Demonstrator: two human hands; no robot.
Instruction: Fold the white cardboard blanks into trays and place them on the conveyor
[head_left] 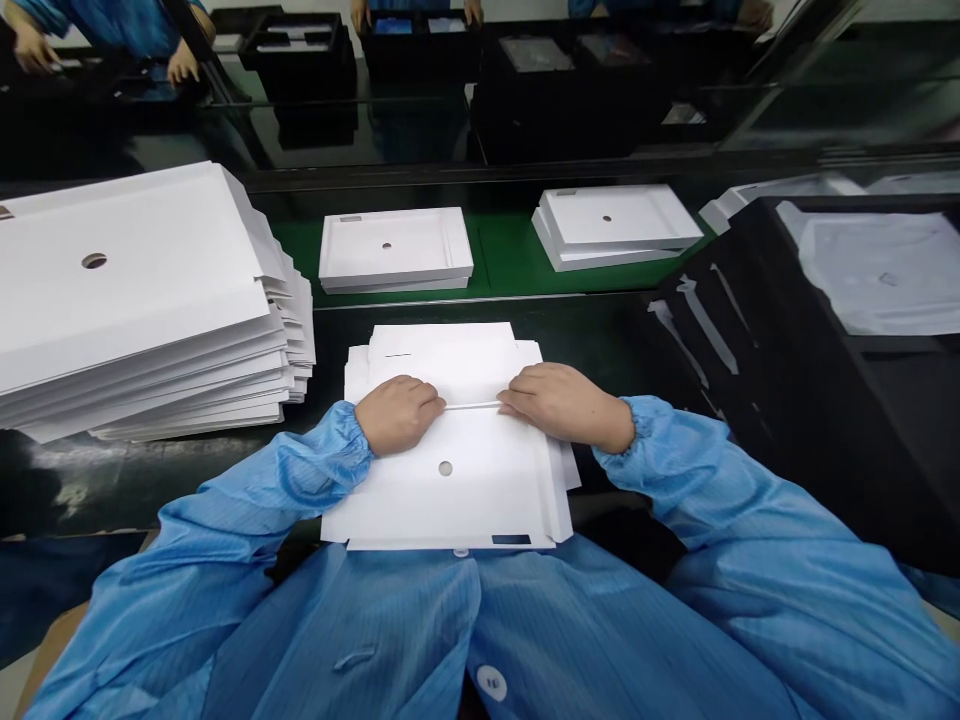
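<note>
A white cardboard box blank (487, 490) lies in front of my body, with a round hole and a dark slot near its lower edge. Across its upper part runs a raised fold. My left hand (401, 412) grips this fold from the left, fingers curled in and fingertips pressed on the ridge. On the other side my right hand (562, 403) pinches the same fold, its thumb hidden. Beyond the fold, the upper flap (450, 350) lies flat, with a short slit in it.
At left stands a tall stack of flat white blanks (150, 270). Folded white trays (394, 245) and more trays (615, 220) sit on the green strip (502, 250) ahead. A black bin (825, 400) with a plastic bag (885, 265) flanks my right arm. Co-workers' hands (184, 62) show across the bench.
</note>
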